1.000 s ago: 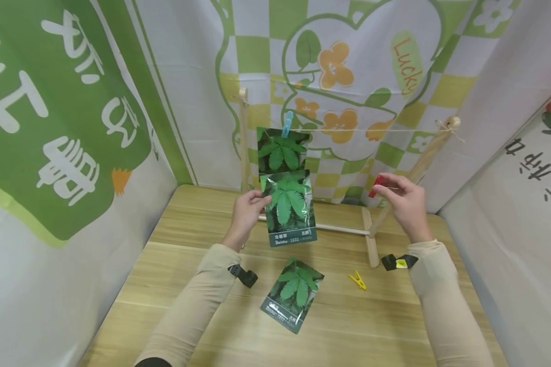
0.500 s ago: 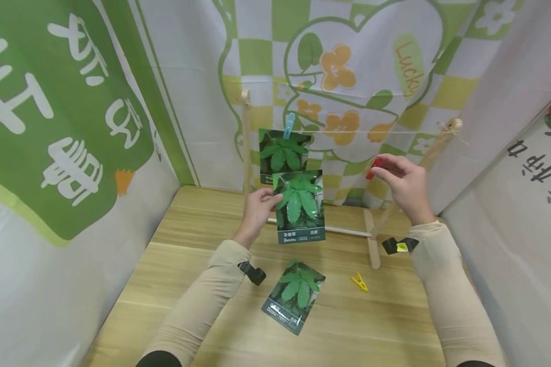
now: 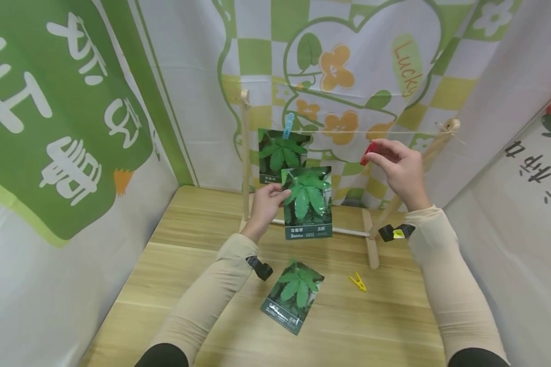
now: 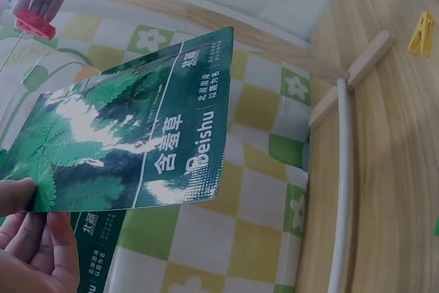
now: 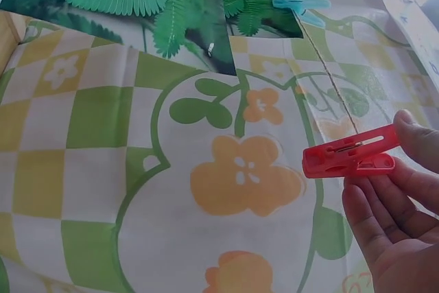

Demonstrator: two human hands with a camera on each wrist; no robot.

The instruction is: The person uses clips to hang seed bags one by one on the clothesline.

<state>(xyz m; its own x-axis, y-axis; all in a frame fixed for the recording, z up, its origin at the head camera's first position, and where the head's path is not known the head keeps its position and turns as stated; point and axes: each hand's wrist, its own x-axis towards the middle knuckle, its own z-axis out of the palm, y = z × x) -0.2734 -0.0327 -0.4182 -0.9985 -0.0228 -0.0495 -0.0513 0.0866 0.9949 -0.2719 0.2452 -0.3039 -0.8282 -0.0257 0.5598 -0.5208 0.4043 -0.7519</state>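
Note:
My left hand (image 3: 267, 208) pinches the left edge of a green seed packet (image 3: 307, 204) with a leaf picture, held upright below the string (image 3: 349, 132). To the right, my right hand (image 3: 401, 171) pinches a red clothespin (image 5: 350, 152) between thumb and fingers, its nose pointing left in the right wrist view. A second packet (image 3: 275, 153) hangs from the string under a blue clothespin (image 3: 288, 126), its lower right partly covered by the held one. On the table lie a third packet (image 3: 294, 296) and a yellow clothespin (image 3: 358, 281).
The string runs between two wooden posts, the left post (image 3: 245, 153) and the right post (image 3: 433, 148). A white rod (image 4: 341, 190) joins the stand low down, near a wooden foot (image 3: 371, 239). Patterned cloth (image 3: 252, 56) hangs behind, and printed sheets flank the wooden table (image 3: 165, 285).
My left hand has carried the packet rightward, uncovering more of the hanging one. My right hand has risen with the red clothespin and shifted slightly left.

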